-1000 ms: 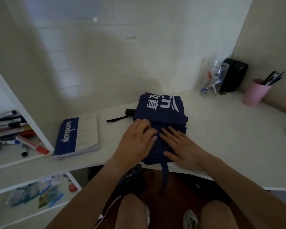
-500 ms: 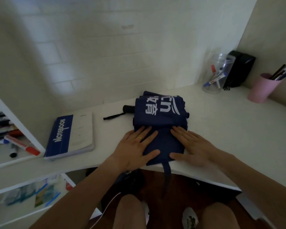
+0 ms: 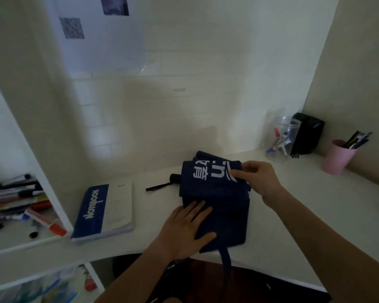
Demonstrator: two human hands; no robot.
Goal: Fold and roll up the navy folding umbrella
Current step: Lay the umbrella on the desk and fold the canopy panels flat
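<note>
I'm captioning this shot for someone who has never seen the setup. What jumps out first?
The navy folding umbrella lies flattened mid-desk, white lettering up, its strap hanging over the front edge. The left hand presses flat on its near part while the right hand pinches the far right edge. A blue notebook lies left of it; a pink cup of pens stands far right.

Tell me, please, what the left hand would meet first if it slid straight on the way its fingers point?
The left hand lies flat on the near part of the navy umbrella, fingers pointing up and right. Sliding on, it would probably first meet the raised folded layer with white lettering, which the right hand pinches.
</note>
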